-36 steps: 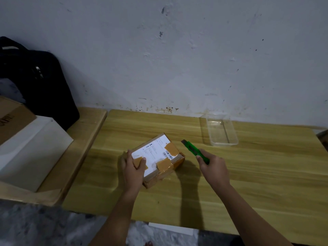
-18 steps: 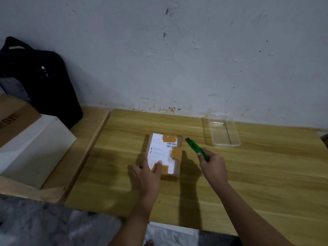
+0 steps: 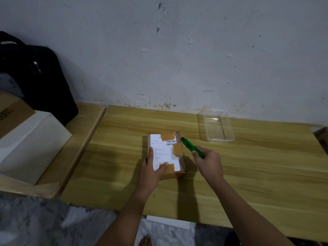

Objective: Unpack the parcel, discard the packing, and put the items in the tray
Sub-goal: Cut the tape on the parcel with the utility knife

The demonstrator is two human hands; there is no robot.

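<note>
A small brown cardboard parcel [image 3: 165,150] with a white shipping label and brown tape patches lies flat on the wooden table [image 3: 248,174]. My left hand [image 3: 153,167] presses on its near left part, fingers spread over the label. My right hand [image 3: 208,161] grips a green box cutter [image 3: 190,147], whose tip sits at the parcel's far right corner. A clear plastic tray [image 3: 219,127], with nothing in it, stands at the back right near the wall.
A white box [image 3: 30,144] and a brown carton [image 3: 10,112] sit on a lower wooden bench [image 3: 78,139] at the left, with a black bag [image 3: 35,77] behind them against the wall. Speckled floor and a bare foot show below the table's front edge.
The parcel was turned from a diagonal pose to lie lengthwise, straight away from me. My right hand brought the cutter's tip closer to the parcel's far right corner.
</note>
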